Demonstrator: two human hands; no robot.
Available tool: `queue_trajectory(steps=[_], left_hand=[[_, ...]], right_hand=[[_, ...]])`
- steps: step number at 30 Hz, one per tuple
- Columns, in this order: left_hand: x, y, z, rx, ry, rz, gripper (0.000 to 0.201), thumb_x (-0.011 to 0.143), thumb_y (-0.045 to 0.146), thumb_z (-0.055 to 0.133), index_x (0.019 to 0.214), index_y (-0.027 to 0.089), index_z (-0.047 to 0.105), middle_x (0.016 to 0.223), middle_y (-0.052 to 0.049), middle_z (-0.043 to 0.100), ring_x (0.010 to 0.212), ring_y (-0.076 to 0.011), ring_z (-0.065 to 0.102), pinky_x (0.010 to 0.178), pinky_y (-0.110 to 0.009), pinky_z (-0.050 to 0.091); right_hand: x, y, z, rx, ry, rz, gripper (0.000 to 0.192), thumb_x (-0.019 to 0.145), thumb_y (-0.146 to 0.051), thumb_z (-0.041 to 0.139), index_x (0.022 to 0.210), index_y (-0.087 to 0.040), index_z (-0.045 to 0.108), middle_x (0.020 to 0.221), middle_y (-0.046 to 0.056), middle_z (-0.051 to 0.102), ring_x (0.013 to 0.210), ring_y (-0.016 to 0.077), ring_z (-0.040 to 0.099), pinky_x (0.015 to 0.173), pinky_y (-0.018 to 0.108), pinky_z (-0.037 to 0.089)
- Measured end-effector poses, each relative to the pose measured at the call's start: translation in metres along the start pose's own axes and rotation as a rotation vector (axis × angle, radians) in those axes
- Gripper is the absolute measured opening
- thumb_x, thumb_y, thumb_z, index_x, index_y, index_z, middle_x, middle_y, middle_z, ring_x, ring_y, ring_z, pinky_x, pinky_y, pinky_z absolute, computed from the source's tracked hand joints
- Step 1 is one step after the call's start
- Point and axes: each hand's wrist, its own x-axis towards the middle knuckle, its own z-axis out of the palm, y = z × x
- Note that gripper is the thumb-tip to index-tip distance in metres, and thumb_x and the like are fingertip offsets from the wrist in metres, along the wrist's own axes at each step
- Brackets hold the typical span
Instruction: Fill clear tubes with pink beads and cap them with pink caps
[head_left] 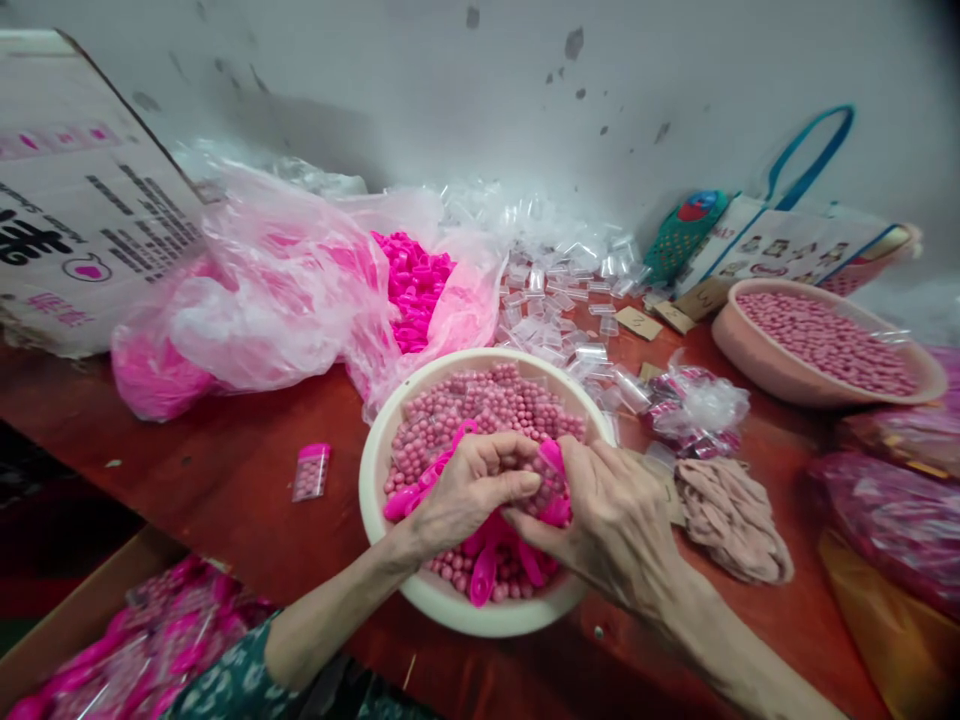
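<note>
Over a cream bowl (pixel 373 470) of pink beads (pixel 427 440), my two hands meet at a small clear plastic container (pixel 544 482) with beads in it and a bright pink cap (pixel 553 456). My left hand (pixel 469 495) is closed, its thumb and fingers pinching the container's left side. From the right, my right hand (pixel 619 505) grips the pink capped end; its fingertips are partly hidden. Bright pink plastic pieces with rounded ends (pixel 484 575) lie on the beads below and beside my hands. A similar bead-filled container (pixel 310 472) with a pink cap lies on the table to the left.
Behind the bowl is a plastic bag (pixel 285 290) of pink caps (pixel 414 285), beside many clear containers (pixel 547 300). Another bowl (pixel 750 355) of pink pieces stands right, near a crumpled beige cloth (pixel 735 515). An open box (pixel 142 640) of pink items sits below left.
</note>
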Motion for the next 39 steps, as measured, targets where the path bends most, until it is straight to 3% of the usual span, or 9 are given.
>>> queue_trajectory(steps=[6,10,15,19,22,27,32,37,39], left_hand=[[-0.001,-0.001,-0.002,0.017,0.017,0.022,0.010,0.075,0.015,0.065,0.083,0.011,0.063,0.073,-0.002,0.063,0.064,-0.0098,0.057,0.061,-0.019,0.047],[-0.001,-0.003,-0.005,0.057,0.031,0.037,0.006,0.076,0.014,0.063,0.081,0.011,0.064,0.072,-0.001,0.062,0.064,-0.0088,0.057,0.060,-0.018,0.046],[-0.001,-0.001,-0.004,-0.035,0.019,-0.019,0.013,0.078,0.015,0.063,0.090,0.012,0.064,0.075,-0.001,0.061,0.064,-0.0079,0.056,0.059,-0.017,0.046],[0.000,0.001,-0.003,-0.021,-0.047,-0.022,0.016,0.082,0.021,0.060,0.094,0.011,0.062,0.072,-0.002,0.061,0.060,-0.0097,0.055,0.055,-0.021,0.046],[0.000,0.000,-0.004,-0.012,-0.048,-0.023,0.016,0.083,0.022,0.059,0.094,0.011,0.061,0.070,-0.001,0.059,0.057,-0.0087,0.053,0.052,-0.020,0.045],[-0.001,-0.002,-0.004,0.024,-0.042,-0.018,0.015,0.083,0.023,0.060,0.090,0.010,0.061,0.072,-0.001,0.055,0.056,-0.0057,0.047,0.049,-0.016,0.039],[0.000,0.002,0.005,-0.013,-0.052,-0.028,0.016,0.087,0.027,0.053,0.093,0.012,0.056,0.070,0.001,0.052,0.058,-0.0064,0.047,0.053,-0.017,0.040],[0.001,0.005,0.007,0.009,-0.027,-0.022,0.017,0.088,0.032,0.052,0.090,0.015,0.053,0.069,0.001,0.053,0.055,-0.0071,0.047,0.051,-0.018,0.040],[0.001,0.004,0.006,0.000,-0.009,-0.023,0.017,0.088,0.032,0.052,0.088,0.015,0.053,0.067,0.001,0.053,0.053,-0.0067,0.046,0.049,-0.017,0.039]], right_hand=[[0.007,0.001,0.003,-0.053,0.037,-0.068,0.029,0.079,-0.039,0.048,0.060,-0.018,0.050,0.051,0.002,0.045,0.049,0.0173,0.045,0.050,0.029,0.031],[0.004,0.001,0.014,-0.049,0.029,-0.087,0.034,0.079,-0.046,0.049,0.063,-0.017,0.051,0.053,0.003,0.048,0.051,0.0187,0.047,0.051,0.031,0.034],[-0.001,0.010,-0.001,0.346,-0.166,0.077,0.036,0.086,-0.045,0.050,0.092,-0.011,0.058,0.073,0.008,0.062,0.066,0.0195,0.059,0.058,0.030,0.047],[-0.012,0.026,-0.022,0.530,-0.375,0.151,0.036,0.094,-0.029,0.038,0.128,-0.019,0.046,0.109,0.008,0.064,0.095,0.0191,0.062,0.076,0.030,0.053],[-0.019,0.024,-0.016,0.498,-0.343,0.120,0.047,0.093,-0.020,0.036,0.139,-0.018,0.033,0.115,0.011,0.062,0.097,0.0214,0.063,0.078,0.034,0.055],[-0.023,0.012,0.005,0.346,-0.170,-0.010,0.060,0.090,-0.011,0.033,0.146,-0.005,0.009,0.098,0.018,0.067,0.084,0.0252,0.066,0.068,0.038,0.057],[-0.019,0.035,-0.020,0.481,-0.353,0.045,0.045,0.093,-0.023,0.039,0.137,-0.023,0.038,0.115,0.008,0.064,0.099,0.0221,0.064,0.081,0.034,0.056],[-0.007,0.035,-0.031,0.547,-0.351,0.153,0.031,0.091,-0.021,0.044,0.119,-0.023,0.057,0.095,0.004,0.070,0.079,0.0179,0.067,0.067,0.027,0.057],[-0.007,0.025,-0.023,0.545,-0.250,0.132,0.035,0.090,-0.012,0.040,0.121,-0.019,0.055,0.089,0.006,0.069,0.078,0.0183,0.066,0.067,0.028,0.057]])
